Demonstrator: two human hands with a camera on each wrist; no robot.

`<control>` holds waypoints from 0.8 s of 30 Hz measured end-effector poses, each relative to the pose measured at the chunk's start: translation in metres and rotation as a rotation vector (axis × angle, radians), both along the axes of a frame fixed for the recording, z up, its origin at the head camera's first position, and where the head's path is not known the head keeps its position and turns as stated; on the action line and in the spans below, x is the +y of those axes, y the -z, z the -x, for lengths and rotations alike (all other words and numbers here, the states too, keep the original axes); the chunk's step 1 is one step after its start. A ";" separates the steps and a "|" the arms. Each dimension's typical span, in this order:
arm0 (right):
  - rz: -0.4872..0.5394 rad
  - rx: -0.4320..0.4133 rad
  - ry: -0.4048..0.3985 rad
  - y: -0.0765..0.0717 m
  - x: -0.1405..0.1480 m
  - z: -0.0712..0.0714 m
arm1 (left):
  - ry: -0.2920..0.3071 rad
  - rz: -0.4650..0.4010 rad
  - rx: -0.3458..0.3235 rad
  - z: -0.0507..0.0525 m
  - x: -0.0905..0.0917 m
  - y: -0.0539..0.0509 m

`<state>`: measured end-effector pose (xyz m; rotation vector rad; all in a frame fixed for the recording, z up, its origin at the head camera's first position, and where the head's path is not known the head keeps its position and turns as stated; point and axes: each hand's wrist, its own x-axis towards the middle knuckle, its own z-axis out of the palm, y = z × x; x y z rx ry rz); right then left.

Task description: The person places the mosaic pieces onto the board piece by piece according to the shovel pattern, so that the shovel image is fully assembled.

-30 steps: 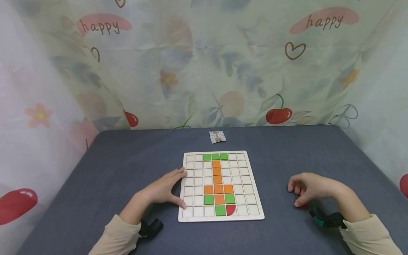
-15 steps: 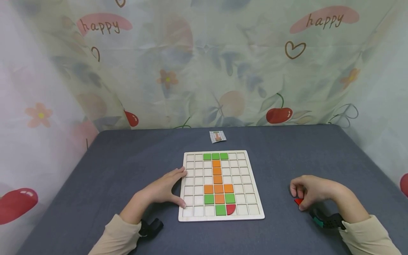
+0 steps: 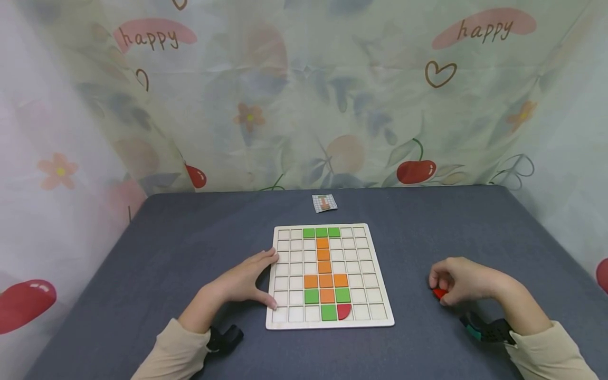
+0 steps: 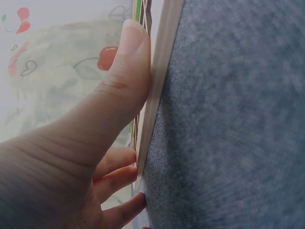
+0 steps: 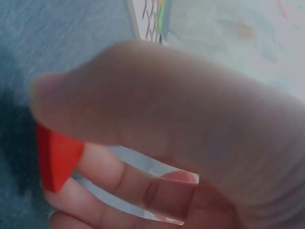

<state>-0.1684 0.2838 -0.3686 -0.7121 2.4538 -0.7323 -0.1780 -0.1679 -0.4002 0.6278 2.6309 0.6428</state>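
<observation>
A white square grid board (image 3: 330,326) lies in the middle of the table in the head view. Orange tiles (image 3: 324,267) and green tiles (image 3: 311,296) form a figure on it, with a red quarter-round tile (image 3: 344,311) in the bottom row. My left hand (image 3: 242,279) rests against the board's left edge, its thumb and fingers spread apart on the rim. Off to the right, my right hand (image 3: 467,281) pinches another red tile (image 5: 59,157) between thumb and fingers, low over the table. That tile's full outline is partly hidden by the thumb.
A small printed card (image 3: 325,203) with a grid picture lies behind the board. The dark grey tabletop (image 3: 408,221) ends at a patterned curtain (image 3: 304,105) at the back. Black wrist devices sit on both arms.
My right hand shifts slightly, and the red tile between its fingers shows more and turns. The left hand and the board stay where they were.
</observation>
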 end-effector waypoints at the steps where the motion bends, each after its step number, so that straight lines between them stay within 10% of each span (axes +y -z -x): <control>1: 0.000 0.020 -0.004 -0.001 -0.002 0.000 | -0.001 -0.001 -0.001 0.000 0.000 0.000; 24: 0.128 0.214 -0.049 -0.015 -0.059 -0.015 | -0.003 -0.012 0.010 -0.001 0.001 -0.002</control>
